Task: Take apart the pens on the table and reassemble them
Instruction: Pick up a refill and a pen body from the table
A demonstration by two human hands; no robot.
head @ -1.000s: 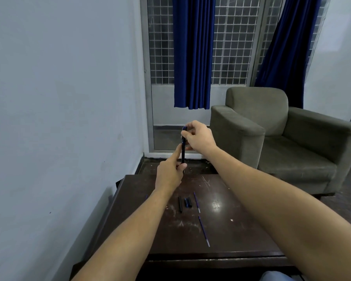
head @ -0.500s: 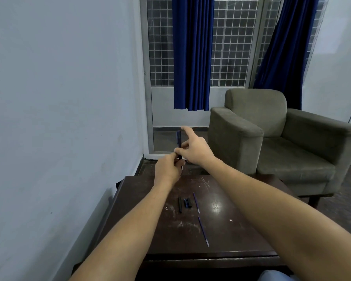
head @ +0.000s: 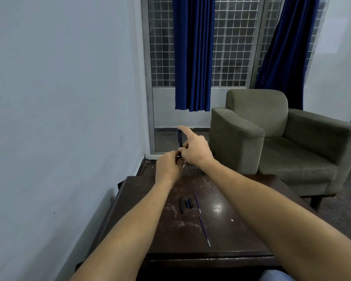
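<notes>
Head view: we are holding one dark blue pen (head: 179, 137) upright in the air, beyond the far edge of the table (head: 241, 230) and well clear of it. Our left grip (head: 167, 166) is curling round the pen's lower end. Our right grip (head: 195, 151) is pinching the barrel just above, its forefinger stretching up beside the top (whether that fingertip is touching the pen, we cannot tell). Two thin refills (head: 204, 230) are lying on the table, with several short dark pieces (head: 181, 204) side by side just to their left.

We are judging that the joint between the two grips is being worked; whether it is opening or closing is not showing. For a sound result we are advising that one grip be holding fast while the other is turning, both staying in line with the barrel so nothing is binding. Bringing the hands back over the table is also advisable, so that any small part slipping out is landing there and not on the floor.
</notes>
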